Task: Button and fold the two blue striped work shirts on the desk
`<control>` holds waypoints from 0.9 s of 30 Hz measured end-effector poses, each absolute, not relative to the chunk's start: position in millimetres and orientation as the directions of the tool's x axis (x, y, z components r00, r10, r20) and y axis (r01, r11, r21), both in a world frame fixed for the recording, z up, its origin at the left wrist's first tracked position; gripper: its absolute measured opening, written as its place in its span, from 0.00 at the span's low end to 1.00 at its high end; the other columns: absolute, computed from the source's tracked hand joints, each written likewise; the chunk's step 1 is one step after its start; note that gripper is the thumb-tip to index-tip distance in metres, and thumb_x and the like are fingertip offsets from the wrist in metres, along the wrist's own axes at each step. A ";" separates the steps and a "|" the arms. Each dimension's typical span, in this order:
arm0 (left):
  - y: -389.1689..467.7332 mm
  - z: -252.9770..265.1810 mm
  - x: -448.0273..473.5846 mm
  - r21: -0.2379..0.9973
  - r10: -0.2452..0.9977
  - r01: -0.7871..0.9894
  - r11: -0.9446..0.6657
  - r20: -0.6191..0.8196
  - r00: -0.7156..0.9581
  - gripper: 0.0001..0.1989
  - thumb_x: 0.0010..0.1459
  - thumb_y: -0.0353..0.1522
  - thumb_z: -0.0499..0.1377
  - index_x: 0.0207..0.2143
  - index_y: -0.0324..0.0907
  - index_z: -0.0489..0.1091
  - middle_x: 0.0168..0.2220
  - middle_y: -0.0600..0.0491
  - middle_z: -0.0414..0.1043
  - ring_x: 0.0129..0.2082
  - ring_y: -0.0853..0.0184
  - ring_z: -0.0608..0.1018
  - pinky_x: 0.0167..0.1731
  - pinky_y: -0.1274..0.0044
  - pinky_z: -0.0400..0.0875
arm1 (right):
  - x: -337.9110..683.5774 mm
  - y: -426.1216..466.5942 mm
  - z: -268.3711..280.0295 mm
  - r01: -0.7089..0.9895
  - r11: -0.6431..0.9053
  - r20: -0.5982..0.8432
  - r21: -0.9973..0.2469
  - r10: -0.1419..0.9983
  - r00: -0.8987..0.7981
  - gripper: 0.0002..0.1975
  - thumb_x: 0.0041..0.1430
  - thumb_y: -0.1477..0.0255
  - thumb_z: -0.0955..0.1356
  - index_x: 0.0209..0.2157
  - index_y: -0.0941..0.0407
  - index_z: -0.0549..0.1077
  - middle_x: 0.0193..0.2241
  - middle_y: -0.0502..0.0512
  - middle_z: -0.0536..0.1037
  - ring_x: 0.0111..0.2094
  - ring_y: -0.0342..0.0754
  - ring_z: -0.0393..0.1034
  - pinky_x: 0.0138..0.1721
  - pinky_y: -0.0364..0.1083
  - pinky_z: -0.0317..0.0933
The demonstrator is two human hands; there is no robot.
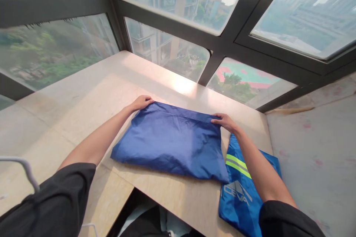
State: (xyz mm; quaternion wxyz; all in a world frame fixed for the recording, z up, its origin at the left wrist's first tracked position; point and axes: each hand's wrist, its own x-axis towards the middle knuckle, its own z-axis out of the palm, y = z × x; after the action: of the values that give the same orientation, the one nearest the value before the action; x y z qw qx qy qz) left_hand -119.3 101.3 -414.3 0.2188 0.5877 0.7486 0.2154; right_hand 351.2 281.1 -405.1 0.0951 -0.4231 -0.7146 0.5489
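A dark blue folded garment (178, 140) lies on the pale stone-look sill, a stitched hem running along its far edge. At its far left corner, my left hand (142, 102) is closed on the fabric with thumb and fingers. My right hand (224, 121) pinches the far right corner of the same edge, thumb on top. Under my right forearm is a brighter blue folded garment (239, 185) with a yellow-green and grey stripe and grey "CEVA" lettering. The forearm hides part of it.
Dark-framed windows (222, 42) close off the far side and the left of the sill (91, 81). A patterned wall (311, 155) borders it on the right. A white cable-like curve (23, 166) is at the lower left. Below the near edge is a dark opening (130, 207).
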 end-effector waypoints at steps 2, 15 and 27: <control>103.9 -414.9 -108.2 0.498 0.923 0.793 0.352 -0.044 -0.382 0.19 0.60 0.43 0.52 0.38 0.41 0.76 0.44 0.45 0.77 0.47 0.55 0.75 0.47 0.68 0.68 | 345.6 288.3 -413.6 0.518 0.056 -0.311 -0.853 0.744 -0.592 0.29 0.41 0.54 0.76 0.42 0.58 0.79 0.36 0.57 0.82 0.37 0.52 0.75 0.41 0.49 0.68; 80.8 -443.2 51.9 0.173 0.983 0.980 0.102 0.133 -0.126 0.32 0.68 0.45 0.42 0.67 0.33 0.54 0.70 0.37 0.47 0.71 0.53 0.47 0.66 0.53 0.39 | 224.3 173.2 -433.0 0.488 0.845 0.271 -0.218 0.533 -0.802 0.30 0.68 0.56 0.60 0.64 0.58 0.61 0.68 0.66 0.54 0.69 0.60 0.45 0.66 0.60 0.44; 53.3 -458.9 1.6 0.244 0.976 0.954 0.172 0.092 -0.199 0.35 0.66 0.49 0.44 0.69 0.40 0.51 0.71 0.42 0.46 0.71 0.53 0.49 0.67 0.60 0.42 | 282.6 203.9 -471.1 0.599 0.778 0.061 -0.188 0.618 -0.784 0.34 0.70 0.53 0.53 0.69 0.58 0.53 0.69 0.63 0.51 0.70 0.58 0.44 0.68 0.59 0.40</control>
State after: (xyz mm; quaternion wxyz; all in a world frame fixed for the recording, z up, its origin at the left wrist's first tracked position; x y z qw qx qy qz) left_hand 1.6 53.3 -458.9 0.0426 0.6314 0.7643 0.1243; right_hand 282.6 203.9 -471.1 0.0600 -0.3234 -0.9410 0.0795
